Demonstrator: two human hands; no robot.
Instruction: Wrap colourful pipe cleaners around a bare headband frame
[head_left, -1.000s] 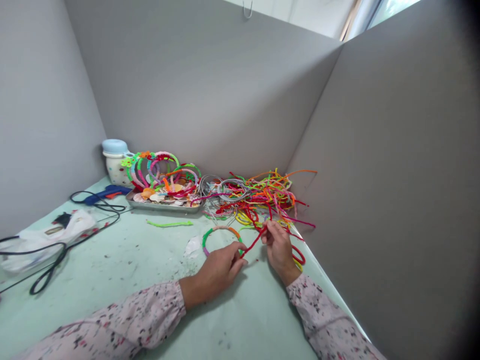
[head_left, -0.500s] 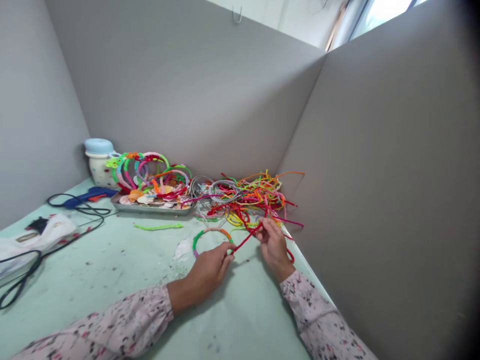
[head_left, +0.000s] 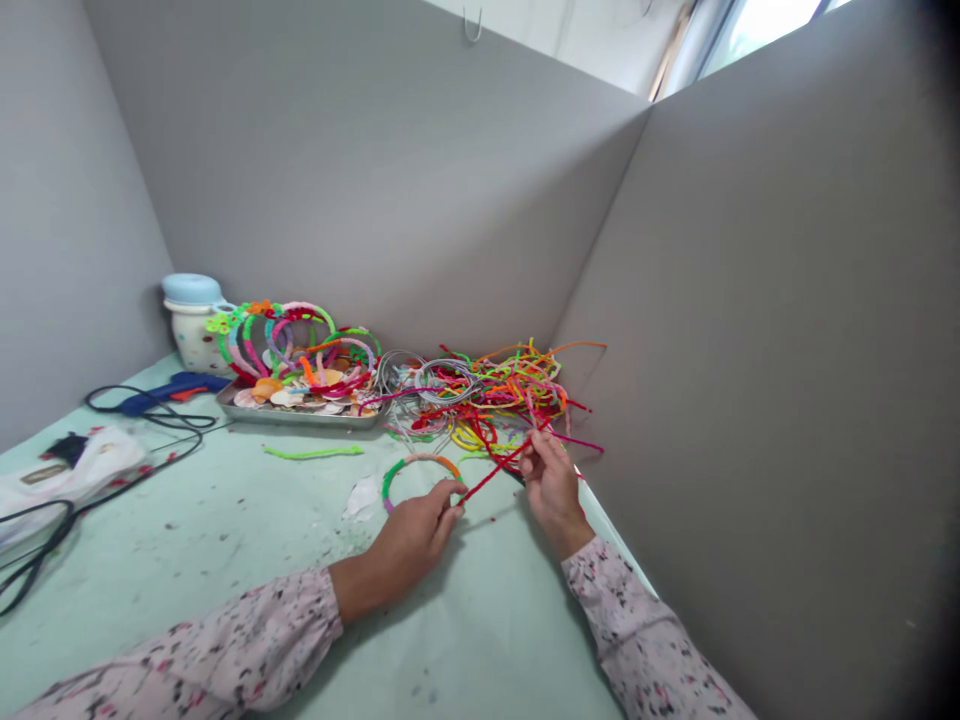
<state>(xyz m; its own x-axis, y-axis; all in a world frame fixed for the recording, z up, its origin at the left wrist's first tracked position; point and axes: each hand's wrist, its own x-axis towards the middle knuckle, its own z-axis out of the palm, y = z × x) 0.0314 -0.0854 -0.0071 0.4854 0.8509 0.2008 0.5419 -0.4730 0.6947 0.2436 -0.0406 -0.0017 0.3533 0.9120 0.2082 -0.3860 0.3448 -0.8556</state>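
A red pipe cleaner (head_left: pixel 491 477) runs in a straight slanting line between my two hands. My left hand (head_left: pixel 416 535) is closed, its thumb and fingers pinching the lower end of the red pipe cleaner beside a ring (head_left: pixel 388 482). Green, purple, pale pink and orange sections cover that ring; its near right side is hidden behind my left fingers. Farther along the red strand, my right hand (head_left: pixel 553 490) pinches it between thumb and fingertips, just in front of a tangled pile of coloured pipe cleaners (head_left: pixel 517 385).
A metal tray (head_left: pixel 300 416) holds coloured hoops and round discs. Wire coils (head_left: pixel 446 382) lie beside it. Leftward are a blue glue gun (head_left: pixel 169 393), a black cord (head_left: pixel 97 505), a lidded jar (head_left: pixel 196 330) and a white plastic bag (head_left: pixel 97 470). A green pipe cleaner (head_left: pixel 313 453) lies in front of the tray.
My right hand has shifted slightly along the red pipe cleaner, away from my left hand. The red loop beside my right wrist no longer shows. The view has shifted a little.
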